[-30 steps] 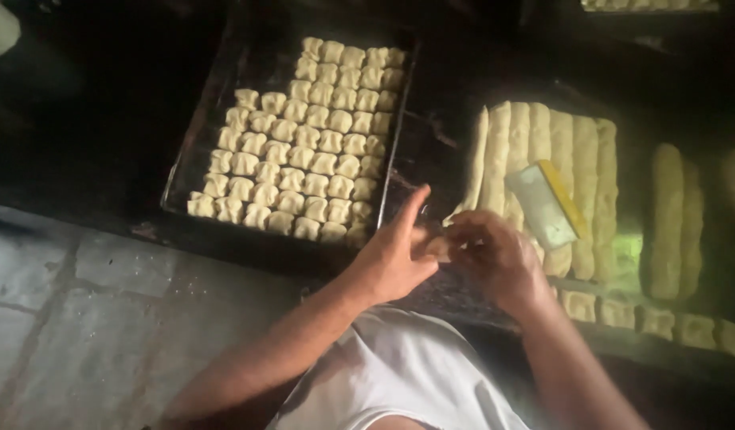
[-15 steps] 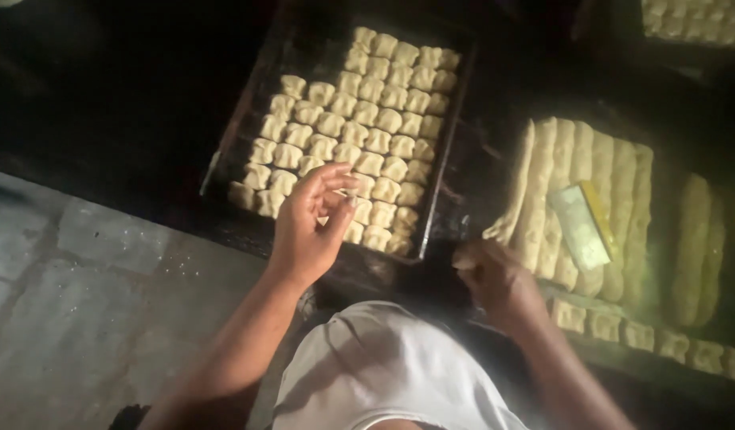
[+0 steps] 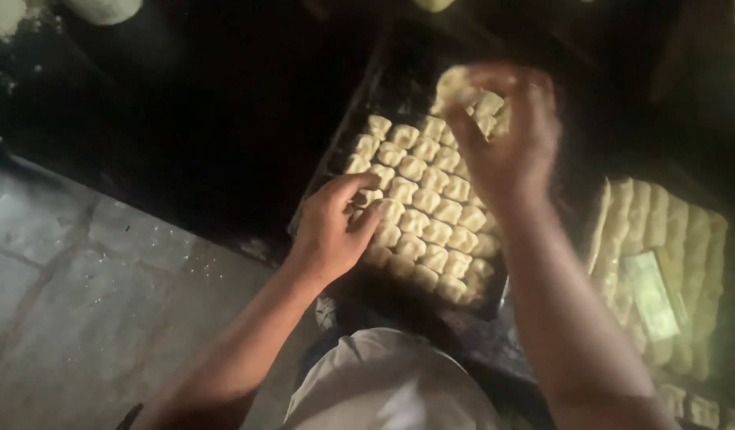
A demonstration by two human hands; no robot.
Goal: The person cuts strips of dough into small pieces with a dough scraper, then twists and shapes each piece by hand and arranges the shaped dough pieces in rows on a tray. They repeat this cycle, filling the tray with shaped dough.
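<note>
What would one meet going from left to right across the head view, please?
Stone floor → left hand → tray of dough pieces → right hand → strips of dough.

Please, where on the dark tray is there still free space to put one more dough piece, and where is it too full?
The tray shows a bare dark strip at its far left corner, between its rim and the dough pieces. The middle is packed, with pieces touching in rows. The left hand covers the near left edge, and the right hand blocks the far right.
</note>
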